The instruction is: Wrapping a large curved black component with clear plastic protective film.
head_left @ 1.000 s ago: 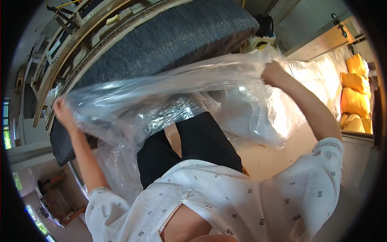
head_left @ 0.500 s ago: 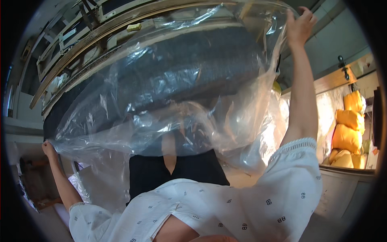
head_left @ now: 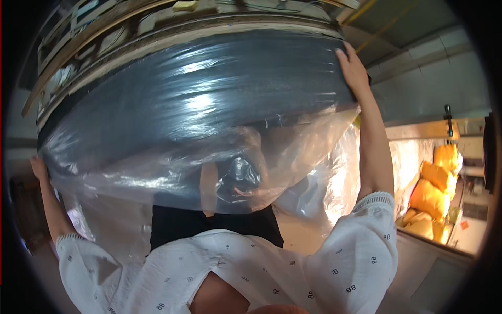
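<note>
A large sheet of clear plastic film lies drawn over a wide dark roll-like surface, glossy and mostly smooth on top. Its nearer part hangs in loose folds in front of my black trousers. At the far left end, my left hand is closed on the film's edge, with its fingertips partly hidden. My right hand is at the right end of the dark surface, higher up, with its fingers curled at the film's border. Between both hands the film is stretched taut.
Behind the dark surface runs a long machine frame with wooden and metal rails. A small yellow block rests on it. Yellow bundles are stacked at the right, and a pale wall stands beyond my right arm.
Both hands have moved: the right one came down and left onto the end of the dark surface, the left one up and left. The raised, billowing film now lies smoother over it.
</note>
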The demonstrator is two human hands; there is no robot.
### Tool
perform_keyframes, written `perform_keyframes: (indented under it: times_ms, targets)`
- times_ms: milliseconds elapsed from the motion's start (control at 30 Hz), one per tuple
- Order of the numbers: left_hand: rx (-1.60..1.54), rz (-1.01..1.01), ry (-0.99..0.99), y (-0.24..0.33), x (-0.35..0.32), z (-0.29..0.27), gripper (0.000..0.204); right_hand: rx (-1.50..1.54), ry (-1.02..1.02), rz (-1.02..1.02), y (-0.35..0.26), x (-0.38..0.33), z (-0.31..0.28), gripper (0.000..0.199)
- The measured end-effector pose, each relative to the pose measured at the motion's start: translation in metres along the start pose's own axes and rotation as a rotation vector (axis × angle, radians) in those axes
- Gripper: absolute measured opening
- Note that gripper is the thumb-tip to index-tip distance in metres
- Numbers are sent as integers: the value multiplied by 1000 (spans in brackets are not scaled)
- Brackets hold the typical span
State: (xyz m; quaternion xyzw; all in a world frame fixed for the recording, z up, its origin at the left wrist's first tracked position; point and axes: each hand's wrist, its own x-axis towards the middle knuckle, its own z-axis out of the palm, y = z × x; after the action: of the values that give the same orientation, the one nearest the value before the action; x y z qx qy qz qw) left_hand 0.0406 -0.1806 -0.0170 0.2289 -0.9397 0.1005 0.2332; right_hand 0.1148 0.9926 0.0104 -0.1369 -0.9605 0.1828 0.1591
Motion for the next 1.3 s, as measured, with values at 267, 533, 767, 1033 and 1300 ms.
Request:
perform_keyframes:
  times_ms: [267,533,767,1033,1300]
  targets:
    - [-789,-212,83,182,-66,-73,34,6,-193,459,36,49,-23,57]
    - [-1233,-267,337,228,-72,-73,14,233,61,-701,-252,-38,18,18]
    - [-1286,-251,426,219,-80,-91,12,1161,-955,-532,-509,-182,87,36]
    - [-1239,-326,376,233,-82,-95,21,1525,-1264,-229,-655,-215,179,65]
    - [-1062,-274,353,211,-70,-60,27,809,-1989,-731,-539,-207,73,20]
